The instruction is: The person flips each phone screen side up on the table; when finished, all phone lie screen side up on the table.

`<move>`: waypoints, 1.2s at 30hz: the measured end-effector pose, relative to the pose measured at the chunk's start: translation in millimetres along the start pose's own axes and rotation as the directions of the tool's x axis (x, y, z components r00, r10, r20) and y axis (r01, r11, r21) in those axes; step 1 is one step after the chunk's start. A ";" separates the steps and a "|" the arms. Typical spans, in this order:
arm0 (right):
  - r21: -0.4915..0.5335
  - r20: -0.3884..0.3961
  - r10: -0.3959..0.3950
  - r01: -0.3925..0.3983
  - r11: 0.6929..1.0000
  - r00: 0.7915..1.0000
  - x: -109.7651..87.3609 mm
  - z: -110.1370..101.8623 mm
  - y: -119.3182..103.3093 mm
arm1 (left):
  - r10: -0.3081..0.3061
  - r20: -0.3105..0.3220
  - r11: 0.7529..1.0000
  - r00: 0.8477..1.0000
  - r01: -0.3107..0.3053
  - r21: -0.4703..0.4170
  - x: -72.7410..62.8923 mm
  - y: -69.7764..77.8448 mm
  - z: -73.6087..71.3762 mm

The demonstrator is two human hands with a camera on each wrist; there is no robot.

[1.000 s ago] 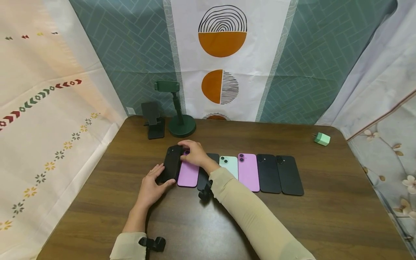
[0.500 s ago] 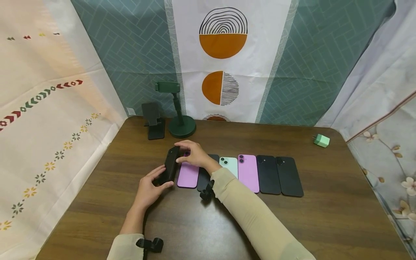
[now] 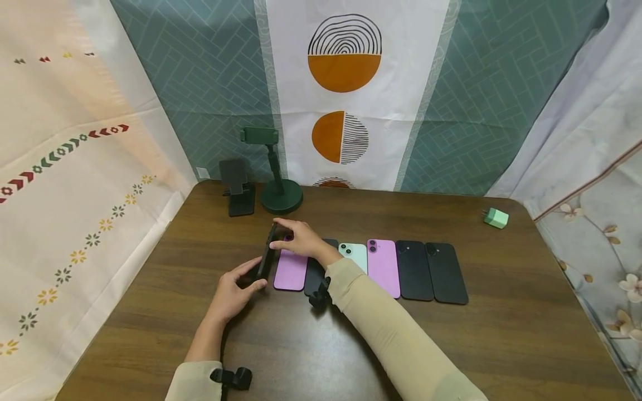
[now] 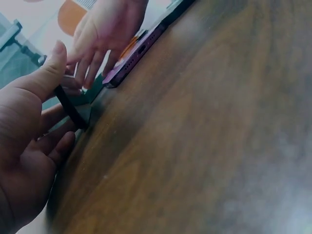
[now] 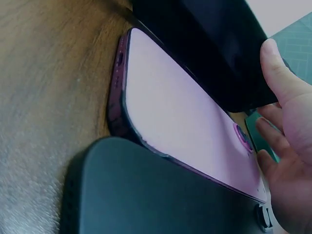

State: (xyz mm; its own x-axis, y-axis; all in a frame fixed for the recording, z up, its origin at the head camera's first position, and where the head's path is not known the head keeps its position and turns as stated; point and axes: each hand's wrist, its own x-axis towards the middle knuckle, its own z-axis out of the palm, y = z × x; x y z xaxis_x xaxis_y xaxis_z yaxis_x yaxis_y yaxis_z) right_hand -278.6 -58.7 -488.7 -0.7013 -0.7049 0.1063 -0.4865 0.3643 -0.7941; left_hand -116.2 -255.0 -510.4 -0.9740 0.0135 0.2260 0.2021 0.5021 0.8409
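A black smartphone (image 3: 266, 262) stands tilted up on its long side at the left end of a row of phones. My left hand (image 3: 232, 294) pinches its near end between thumb and fingers; the left wrist view shows the phone's dark end (image 4: 71, 108) there. At the far end, my right hand (image 3: 301, 240) holds the phone by its corner, with the thumb on its dark face (image 5: 214, 53) in the right wrist view. Just right of it lies a pink phone (image 3: 291, 271), camera side up, partly covered by the right hand.
Rightward the row continues with a dark phone (image 3: 314, 273), a mint phone (image 3: 353, 256), another pink phone (image 3: 383, 268) and two black phones (image 3: 414, 270). Behind stand a green phone stand (image 3: 281, 195) and a black stand (image 3: 241, 200). A mint charger (image 3: 496, 218) lies far right.
The black phone was lying nearly flat with its back up; both hands have tipped it up onto its long side. The other phones have stayed put.
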 end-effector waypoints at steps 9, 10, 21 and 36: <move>-0.139 0.063 -0.009 0.017 0.990 0.998 1.8 5.1 -0.5 | -0.001 0.015 0.997 1.000 0.002 -0.077 -0.5 1.6 1.3; -0.144 0.060 -0.013 0.021 0.989 0.998 2.0 5.9 -0.9 | 0.001 0.018 0.996 1.000 0.000 -0.087 -0.2 1.0 1.3; -0.152 0.027 0.029 -0.025 0.988 0.999 4.2 11.2 -2.6 | 0.022 0.011 0.975 1.000 -0.019 -0.219 1.2 -4.6 0.9; -0.212 -0.017 0.079 -0.081 0.974 0.997 5.8 17.0 -4.6 | 0.022 -0.071 0.961 0.997 -0.041 -0.275 0.1 -3.7 -2.2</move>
State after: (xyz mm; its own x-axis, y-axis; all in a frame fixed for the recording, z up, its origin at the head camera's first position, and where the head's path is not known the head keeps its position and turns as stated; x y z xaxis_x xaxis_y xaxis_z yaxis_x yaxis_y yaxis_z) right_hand -271.6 -74.9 -494.6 -0.7462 -0.6636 0.0534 -0.5275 0.5404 -0.6555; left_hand -116.8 -258.7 -512.5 -0.9595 -0.0369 0.2792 0.2623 0.2440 0.9336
